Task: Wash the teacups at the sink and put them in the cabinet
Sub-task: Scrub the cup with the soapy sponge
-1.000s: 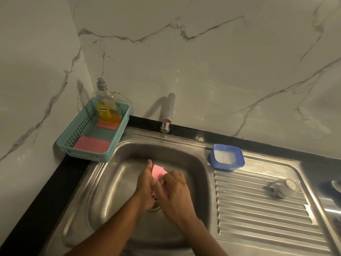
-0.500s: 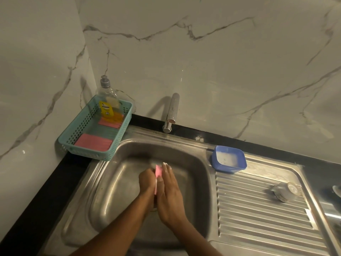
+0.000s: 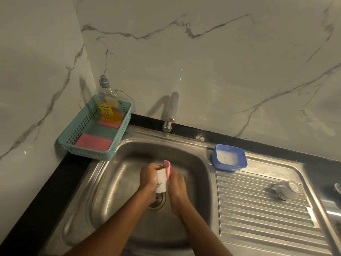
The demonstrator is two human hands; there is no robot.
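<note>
Scrubbing step, by the look of the grip: left hand (image 3: pixel 148 179) curls round small white ceramic teacup (image 3: pixel 162 181) above the drain of the stainless steel sink (image 3: pixel 118 182). Right hand (image 3: pixel 177 185) pinches thin pink scouring pad (image 3: pixel 168 166) against its side. On the ribbed drainboard (image 3: pixel 258 209) a second pale teacup (image 3: pixel 287 189) lies tipped. Next move likely calls for a rinse under the chrome tap (image 3: pixel 170 111); no stream visible.

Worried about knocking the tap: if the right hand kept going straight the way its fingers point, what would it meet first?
Probably the sink's back wall below the tap, not the tap; the right hand sits low in the basin, though depth is unclear.
</note>
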